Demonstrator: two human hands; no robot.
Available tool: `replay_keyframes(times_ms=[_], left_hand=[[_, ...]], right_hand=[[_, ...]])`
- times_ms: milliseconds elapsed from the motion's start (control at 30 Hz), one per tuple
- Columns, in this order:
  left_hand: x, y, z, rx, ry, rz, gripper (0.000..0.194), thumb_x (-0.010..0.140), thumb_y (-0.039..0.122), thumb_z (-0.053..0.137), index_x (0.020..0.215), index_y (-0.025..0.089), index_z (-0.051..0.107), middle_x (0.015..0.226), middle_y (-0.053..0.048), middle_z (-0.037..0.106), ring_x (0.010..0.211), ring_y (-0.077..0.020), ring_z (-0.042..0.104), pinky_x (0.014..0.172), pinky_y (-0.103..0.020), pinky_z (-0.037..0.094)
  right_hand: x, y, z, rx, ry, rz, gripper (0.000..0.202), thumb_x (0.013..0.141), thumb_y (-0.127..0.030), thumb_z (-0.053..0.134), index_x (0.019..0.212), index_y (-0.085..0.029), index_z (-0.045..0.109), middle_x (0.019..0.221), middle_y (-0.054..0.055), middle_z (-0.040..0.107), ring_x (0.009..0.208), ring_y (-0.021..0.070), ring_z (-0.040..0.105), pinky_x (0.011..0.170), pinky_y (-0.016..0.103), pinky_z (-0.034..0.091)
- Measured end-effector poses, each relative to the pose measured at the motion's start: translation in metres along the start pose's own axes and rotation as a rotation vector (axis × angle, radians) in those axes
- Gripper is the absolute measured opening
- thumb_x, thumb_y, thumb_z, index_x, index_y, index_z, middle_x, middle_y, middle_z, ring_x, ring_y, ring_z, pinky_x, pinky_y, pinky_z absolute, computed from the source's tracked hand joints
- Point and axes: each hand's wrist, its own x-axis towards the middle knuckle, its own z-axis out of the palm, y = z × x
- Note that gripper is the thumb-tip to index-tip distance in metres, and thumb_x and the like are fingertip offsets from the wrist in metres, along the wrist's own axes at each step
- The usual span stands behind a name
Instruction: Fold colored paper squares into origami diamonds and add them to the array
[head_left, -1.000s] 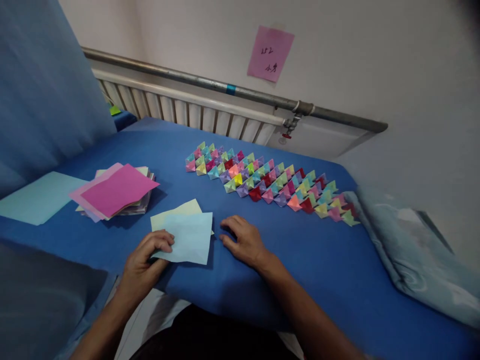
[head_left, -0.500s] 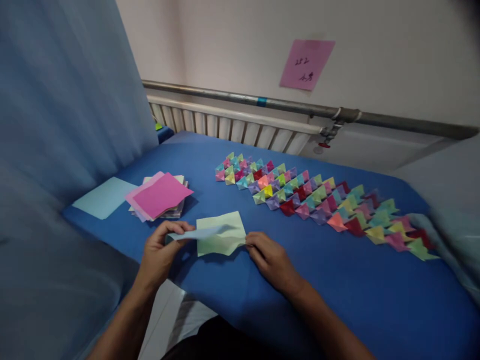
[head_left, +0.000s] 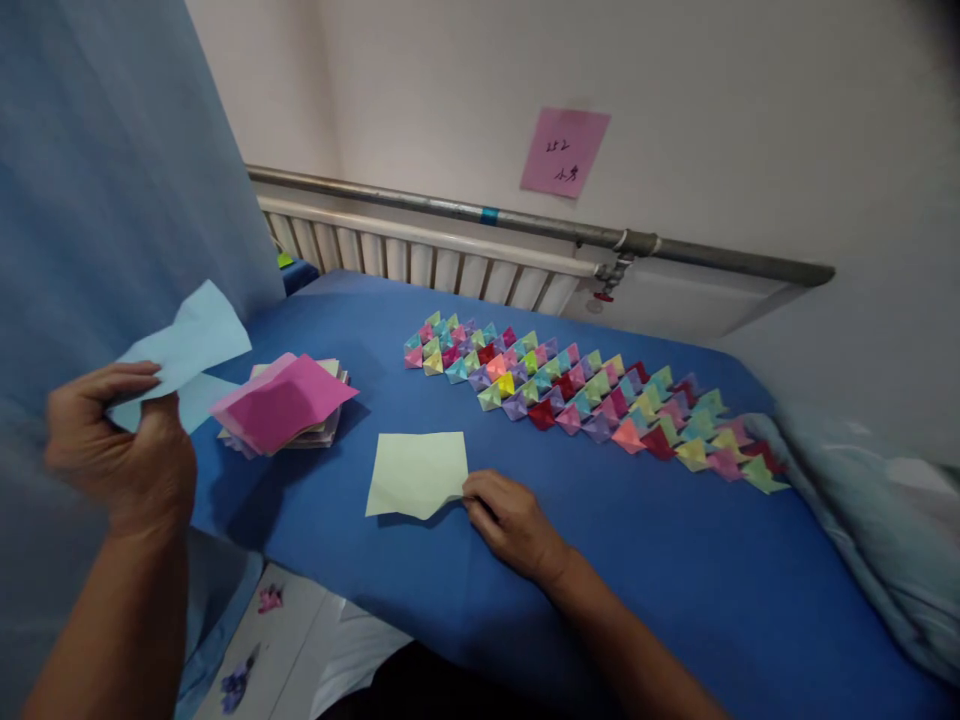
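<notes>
My left hand [head_left: 127,430] is raised at the left, its thumb and fingers pinching a light blue sheet of paper [head_left: 196,338]. That sheet hangs over another light blue sheet [head_left: 196,398] lying on the bed. My right hand [head_left: 514,520] grips the lower right corner of a pale green sheet of paper [head_left: 416,472], which bends up a little at that corner. Between the hands lies a stack of coloured paper with a magenta sheet [head_left: 294,402] on top. Several rows of folded paper pieces [head_left: 559,380] in many colours stretch across the bed to the right.
The blue bed [head_left: 637,560] carries all the paper. A blue curtain [head_left: 112,170] hangs at the left. Behind are a radiator [head_left: 390,250], a metal pipe [head_left: 442,209] and a pink note [head_left: 564,152] on the wall. Pink and purple bits [head_left: 236,682] lie on the floor.
My left hand has lifted the light blue sheet away from the green one and carried it left, past the stack. My right hand still holds the green sheet's corner. The view has shifted.
</notes>
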Motion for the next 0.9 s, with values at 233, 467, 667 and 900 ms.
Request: replay_keyframes(times_ms=[233,467,667,900], left_hand=[[-0.003,-0.043,0.025,0.283,-0.19,-0.089,0.005,0.071,0.025,0.06,0.072,0.021,0.057,0.072,-0.001,0.055,0.082,-0.0226,0.057,0.093,-0.048,0.049],[-0.027,-0.043,0.009,0.283,-0.441,0.208,0.021,0.078,0.036,0.059,0.092,0.021,0.068,0.1,-0.007,0.071,0.102,-0.0287,0.061,0.095,-0.046,0.045],[-0.051,-0.024,0.012,0.431,-0.644,0.368,0.021,0.083,0.041,0.062,0.086,0.025,0.076,0.095,-0.009,0.071,0.095,-0.0316,0.06,0.082,-0.044,0.041],[-0.061,-0.004,0.044,0.542,-0.632,0.364,0.022,0.087,0.03,0.058,0.085,0.02,0.078,0.101,-0.014,0.072,0.099,-0.0327,0.058,0.088,-0.049,0.037]], right_hand=[[-0.001,0.001,0.002,-0.041,-0.008,0.009,0.016,0.091,-0.008,0.05,0.087,-0.022,0.055,0.086,0.004,0.067,0.079,0.0165,0.063,0.073,0.029,0.051],[-0.001,0.002,0.001,-0.028,-0.018,0.004,0.016,0.092,-0.008,0.05,0.088,-0.022,0.056,0.086,0.004,0.066,0.079,0.0166,0.063,0.072,0.029,0.051],[0.001,0.003,0.002,-0.033,-0.023,-0.013,0.017,0.091,-0.006,0.05,0.091,-0.022,0.057,0.088,0.004,0.067,0.081,0.0177,0.064,0.074,0.03,0.052],[0.0,0.004,0.002,-0.046,-0.022,-0.015,0.017,0.091,-0.006,0.051,0.089,-0.022,0.056,0.087,0.004,0.067,0.08,0.0178,0.063,0.073,0.03,0.052]])
